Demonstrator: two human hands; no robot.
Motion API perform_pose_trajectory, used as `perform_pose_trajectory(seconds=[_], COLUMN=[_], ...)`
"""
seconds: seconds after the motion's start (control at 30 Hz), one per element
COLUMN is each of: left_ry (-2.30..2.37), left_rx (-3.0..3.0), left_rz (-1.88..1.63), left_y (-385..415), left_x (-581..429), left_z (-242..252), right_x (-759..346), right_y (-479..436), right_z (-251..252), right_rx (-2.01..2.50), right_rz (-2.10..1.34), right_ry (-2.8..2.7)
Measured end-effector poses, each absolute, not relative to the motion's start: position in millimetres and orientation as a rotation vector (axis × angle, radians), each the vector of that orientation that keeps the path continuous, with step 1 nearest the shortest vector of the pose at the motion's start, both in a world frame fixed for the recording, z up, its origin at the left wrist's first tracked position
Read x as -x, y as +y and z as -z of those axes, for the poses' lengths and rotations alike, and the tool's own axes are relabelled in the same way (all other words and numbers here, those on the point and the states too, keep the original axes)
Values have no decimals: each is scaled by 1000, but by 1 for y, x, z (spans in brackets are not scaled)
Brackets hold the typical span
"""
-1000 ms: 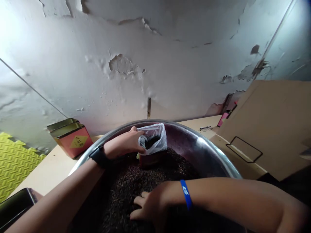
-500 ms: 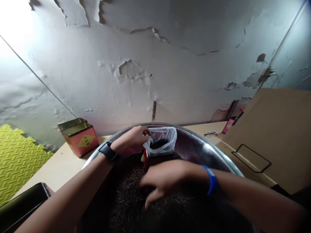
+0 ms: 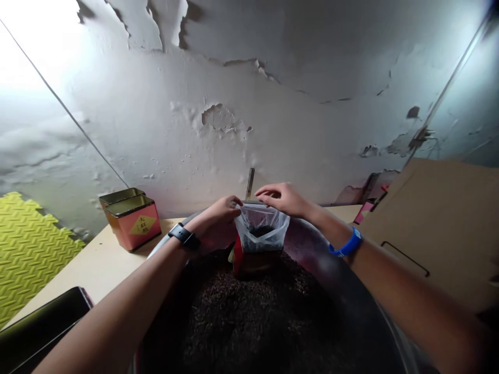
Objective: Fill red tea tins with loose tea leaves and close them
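A clear plastic bag lines a red tin that stands in a large metal basin. Dark loose leaves lie inside the bag, and more of them fill the basin around the tin. My left hand, with a black watch on the wrist, pinches the bag's left rim. Over the bag's back right edge is my right hand, a blue band on its wrist; its fingers are bent with a gap between thumb and forefinger, and nothing shows held between them.
Two red and yellow tins stand open on the table at left. Another dark open tin lies nearer. A cardboard box is at right, a yellow foam mat at far left, a peeling wall behind.
My right hand has moved up and away from the loose leaves in the basin to the bag's back rim. My left hand stays at the bag's left rim. The view has shifted slightly.
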State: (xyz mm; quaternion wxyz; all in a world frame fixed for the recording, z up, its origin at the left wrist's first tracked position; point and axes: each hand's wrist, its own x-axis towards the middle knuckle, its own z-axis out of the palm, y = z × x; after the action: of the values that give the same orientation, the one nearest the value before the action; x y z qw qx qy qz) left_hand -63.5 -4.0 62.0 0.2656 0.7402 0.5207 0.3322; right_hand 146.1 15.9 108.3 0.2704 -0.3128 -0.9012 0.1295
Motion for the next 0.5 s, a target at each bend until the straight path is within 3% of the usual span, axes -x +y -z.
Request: perform_pose_trajectory(seconds=[0.17, 0.27, 0.37, 0.5], left_ry=[1348, 1331, 964, 761], left_rx=[-2140, -2131, -2144, -2209], left_rz=[-1144, -1175, -812, -496], left_y=[-11, -7, -1, 2], left_x=[56, 73, 90, 71], left_z=[-69, -70, -60, -30], right_x=[-178, -208, -229, -213], right_y=[16, 29, 43, 42], right_z=[-86, -72, -60, -36], right_rx=[946, 1046, 965, 830], right_rz=[-338, -629, -982, -886], right_ry=[-2443, -2468, -2533, -2634])
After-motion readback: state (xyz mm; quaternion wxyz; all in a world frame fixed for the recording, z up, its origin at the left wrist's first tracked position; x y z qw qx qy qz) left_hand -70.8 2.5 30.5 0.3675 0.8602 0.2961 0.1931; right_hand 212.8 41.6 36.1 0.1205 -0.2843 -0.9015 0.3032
